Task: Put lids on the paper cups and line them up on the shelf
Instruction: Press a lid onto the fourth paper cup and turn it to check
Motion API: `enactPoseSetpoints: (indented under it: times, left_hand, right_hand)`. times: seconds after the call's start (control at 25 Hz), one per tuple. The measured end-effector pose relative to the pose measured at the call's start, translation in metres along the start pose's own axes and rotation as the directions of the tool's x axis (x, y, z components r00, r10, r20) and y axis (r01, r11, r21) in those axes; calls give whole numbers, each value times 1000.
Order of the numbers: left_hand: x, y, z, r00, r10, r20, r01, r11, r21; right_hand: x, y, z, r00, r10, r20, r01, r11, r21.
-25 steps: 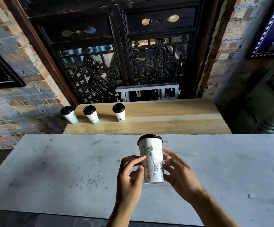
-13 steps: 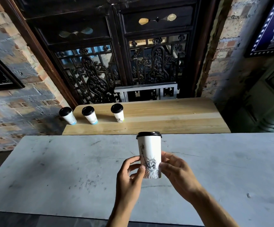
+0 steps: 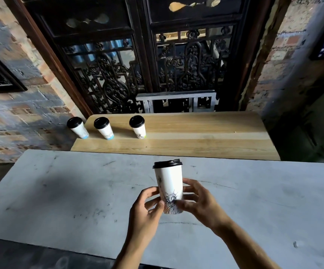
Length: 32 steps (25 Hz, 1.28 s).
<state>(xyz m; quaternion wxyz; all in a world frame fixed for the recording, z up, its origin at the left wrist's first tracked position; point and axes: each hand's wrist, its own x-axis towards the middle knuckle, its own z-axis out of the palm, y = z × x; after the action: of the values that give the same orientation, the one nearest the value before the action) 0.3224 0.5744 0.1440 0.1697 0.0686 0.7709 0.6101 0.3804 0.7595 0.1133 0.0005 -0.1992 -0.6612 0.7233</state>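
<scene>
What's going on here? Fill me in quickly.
A person holds a tall paper cup above the grey table, left hand and right hand both around its lower half. Its black lid is already on. Three more lidded cups stand in a row at the left end of the wooden shelf behind. This cup has yet to join them.

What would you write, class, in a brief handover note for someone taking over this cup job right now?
Hands: left hand and right hand both grip the lower part of the tall lidded cup, held above the grey table.
Done: three lidded cups stand in a row at the left end of the wooden shelf; the held cup already has its black lid.
Left: set the held cup on the shelf, in line with the others.
</scene>
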Motion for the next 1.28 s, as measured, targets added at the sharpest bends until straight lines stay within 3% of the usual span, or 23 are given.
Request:
enactPoseSetpoints:
  times: [0.2, 0.32, 0.56, 0.8, 1.04, 1.28]
  left_hand:
    - [71, -21, 6, 984, -115, 136, 117, 993, -14]
    - [150, -30, 17, 972, -153, 176, 153, 988, 16]
    - [332, -71, 46, 968, -93, 234, 68, 991, 111]
    - [445, -102, 77, 977, 49, 210, -90, 977, 192]
    - [496, -140, 94, 958, 157, 240, -224, 931, 288]
    - [498, -156, 104, 971, 128, 201, -161, 974, 159]
  right_hand:
    - [64, 10, -5, 997, 69, -35, -72, 992, -106]
    - [132, 8, -10, 995, 38, -91, -63, 956, -287]
    - [295, 8, -28, 986, -38, -164, -55, 847, -528]
    - [408, 33, -43, 971, -155, -182, 11, 787, -617]
    - [452, 66, -54, 958, -193, -213, 9, 760, -650]
    - [455, 78, -55, 955, -149, -258, -23, 827, -562]
